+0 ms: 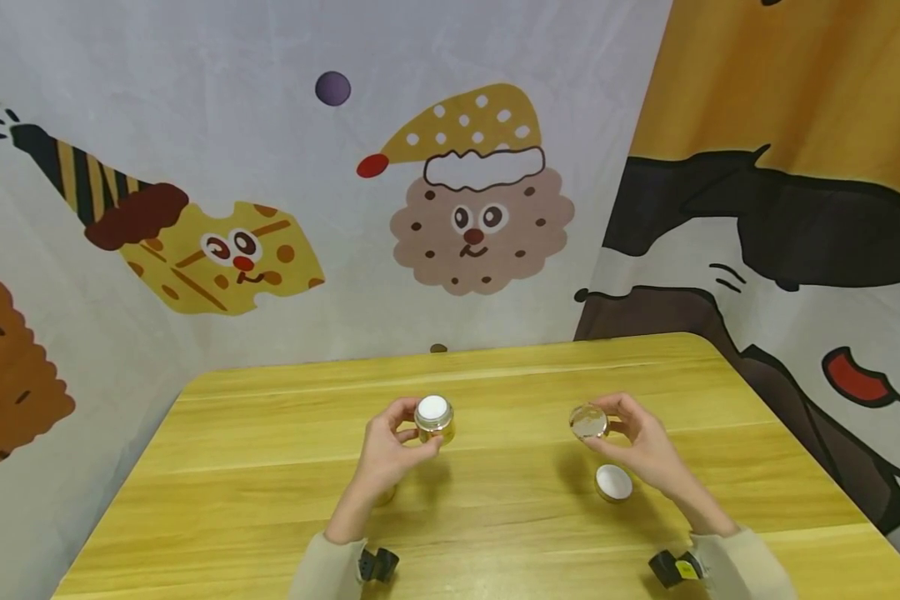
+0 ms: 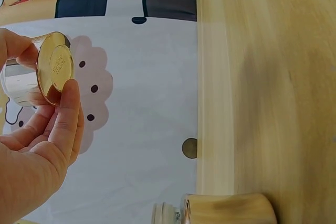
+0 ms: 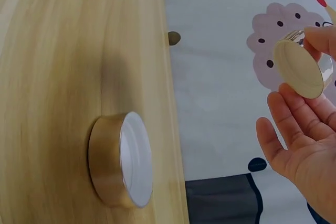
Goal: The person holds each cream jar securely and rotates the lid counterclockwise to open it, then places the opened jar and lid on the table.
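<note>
My left hand [image 1: 392, 452] holds a small gold cream jar [image 1: 435, 427] above the table, thumb and fingers around its side. The jar's top is white; the left wrist view shows its shiny gold base [image 2: 56, 69]. Further right, my right hand [image 1: 643, 448] grips a round, shiny gold lid [image 1: 589, 422] by its edge. Its pale, hollow inner side [image 3: 298, 69] shows in the right wrist view. Below that hand, a second gold lid [image 1: 613, 483] lies on the table with its white inside up. Another gold jar [image 2: 231, 209] with a threaded neck stands near my left wrist, mostly hidden in the head view.
The yellow wood-grain table [image 1: 495, 533] has a rounded far right corner. Behind it hangs a cloth [image 1: 360, 325] printed with cartoon food figures, close to the table's far edge. Black wrist cameras [image 1: 378, 565] sit at both cuffs.
</note>
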A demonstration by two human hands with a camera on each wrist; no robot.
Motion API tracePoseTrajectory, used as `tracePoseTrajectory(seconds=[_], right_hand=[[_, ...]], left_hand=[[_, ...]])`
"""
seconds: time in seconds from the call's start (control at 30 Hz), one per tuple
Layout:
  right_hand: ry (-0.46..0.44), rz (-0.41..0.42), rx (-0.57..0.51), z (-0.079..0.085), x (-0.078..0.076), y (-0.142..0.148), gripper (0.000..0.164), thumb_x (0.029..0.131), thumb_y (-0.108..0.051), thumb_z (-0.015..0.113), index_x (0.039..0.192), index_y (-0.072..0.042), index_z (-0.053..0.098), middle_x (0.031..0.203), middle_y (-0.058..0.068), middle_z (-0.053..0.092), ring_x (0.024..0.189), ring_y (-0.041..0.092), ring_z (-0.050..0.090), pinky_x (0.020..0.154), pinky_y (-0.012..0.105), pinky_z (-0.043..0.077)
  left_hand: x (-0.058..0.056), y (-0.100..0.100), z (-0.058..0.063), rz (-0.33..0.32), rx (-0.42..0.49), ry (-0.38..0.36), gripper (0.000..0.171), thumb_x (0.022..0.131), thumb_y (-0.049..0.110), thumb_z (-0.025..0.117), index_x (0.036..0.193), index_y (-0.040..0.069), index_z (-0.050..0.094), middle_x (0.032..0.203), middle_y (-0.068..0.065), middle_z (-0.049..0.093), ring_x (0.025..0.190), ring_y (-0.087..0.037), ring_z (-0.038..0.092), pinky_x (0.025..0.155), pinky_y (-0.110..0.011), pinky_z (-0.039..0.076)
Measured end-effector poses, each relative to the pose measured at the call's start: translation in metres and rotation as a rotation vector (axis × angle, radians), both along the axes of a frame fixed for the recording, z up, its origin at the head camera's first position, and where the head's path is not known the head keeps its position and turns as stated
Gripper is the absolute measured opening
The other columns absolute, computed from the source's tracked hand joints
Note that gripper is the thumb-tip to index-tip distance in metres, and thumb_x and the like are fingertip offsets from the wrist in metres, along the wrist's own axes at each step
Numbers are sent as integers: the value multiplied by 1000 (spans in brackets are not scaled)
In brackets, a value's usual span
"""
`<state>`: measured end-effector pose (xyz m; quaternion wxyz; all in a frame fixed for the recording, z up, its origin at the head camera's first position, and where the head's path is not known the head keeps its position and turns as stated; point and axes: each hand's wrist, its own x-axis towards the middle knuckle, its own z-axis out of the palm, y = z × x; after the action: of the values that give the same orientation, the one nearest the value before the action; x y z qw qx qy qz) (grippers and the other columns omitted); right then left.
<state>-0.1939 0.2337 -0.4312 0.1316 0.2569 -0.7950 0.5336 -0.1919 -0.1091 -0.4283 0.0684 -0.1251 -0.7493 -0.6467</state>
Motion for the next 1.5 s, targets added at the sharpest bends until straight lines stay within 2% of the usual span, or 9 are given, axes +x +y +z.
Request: tracePoseTrajectory(seconds=[0.2, 0.43, 0.6, 0.83, 0.97, 1.1, 1.33, 1.43, 1.5], right_hand=[[41, -63, 74, -3, 1, 4, 51, 67, 13, 76, 111, 4, 51, 101, 17, 63, 95, 3, 56, 77, 15, 47], [95, -59, 106, -6, -1, 8, 52, 61, 14, 79, 106, 2, 55, 96, 14, 62, 88, 4, 56, 75, 15, 49], [106, -55, 141, -6, 0, 8, 50, 62, 11, 80, 106, 0, 57, 94, 10, 62, 82, 7, 56, 75, 16, 49], [76, -102, 212, -8, 1, 10, 49, 66, 4, 81, 110, -3, 60, 102, 5, 63, 93, 3, 54, 77, 23, 50], [74, -126, 231, -9, 1, 11, 47, 68, 1, 80, 110, -6, 62, 101, 0, 61, 91, 3, 53, 76, 25, 50], [74, -146, 235, -10, 1, 12, 46, 70, 1, 79, 112, -8, 63, 98, 2, 60, 88, 7, 53, 76, 26, 50], [85, -144, 198, 0, 5, 5, 52, 68, 11, 75, 117, 3, 58, 93, 11, 57, 85, 13, 55, 75, 24, 51], [97, -131, 169, 8, 7, 1, 53, 65, 16, 75, 114, 7, 55, 91, 12, 56, 84, 12, 55, 74, 22, 51], [113, -111, 151, 7, 6, 0, 52, 63, 17, 75, 110, 7, 56, 93, 11, 56, 83, 10, 54, 74, 19, 50]], left_hand=[[0, 0, 0, -3, 0, -4, 42, 69, -7, 74, 108, -4, 60, 100, -14, 61, 93, -24, 55, 76, -28, 53], [0, 1, -1, -6, 2, -8, 41, 69, -7, 74, 108, -5, 60, 101, -14, 61, 93, -24, 55, 77, -27, 53], [0, 2, -1, -10, -7, -9, 41, 69, -6, 74, 107, -4, 60, 101, -14, 61, 94, -23, 54, 77, -28, 53], [1, 3, -1, -10, -21, -10, 41, 70, -4, 75, 108, -3, 60, 102, -14, 60, 94, -23, 54, 79, -29, 52], [2, 3, -1, -10, -22, -10, 41, 70, -5, 75, 107, -3, 60, 102, -14, 60, 94, -23, 54, 79, -29, 52], [2, 3, -1, -10, -23, -13, 40, 70, -5, 74, 107, -3, 60, 103, -14, 60, 94, -23, 53, 77, -29, 52], [1, 3, -2, -3, -28, -17, 41, 70, -4, 74, 108, -4, 59, 103, -14, 60, 94, -23, 53, 78, -29, 52], [1, 2, -1, -2, -28, -19, 41, 70, -4, 74, 108, -4, 59, 103, -14, 60, 94, -24, 53, 78, -28, 52], [1, 2, -1, -2, -25, -19, 41, 70, -4, 74, 108, -4, 59, 103, -15, 60, 94, -24, 53, 77, -28, 52]])
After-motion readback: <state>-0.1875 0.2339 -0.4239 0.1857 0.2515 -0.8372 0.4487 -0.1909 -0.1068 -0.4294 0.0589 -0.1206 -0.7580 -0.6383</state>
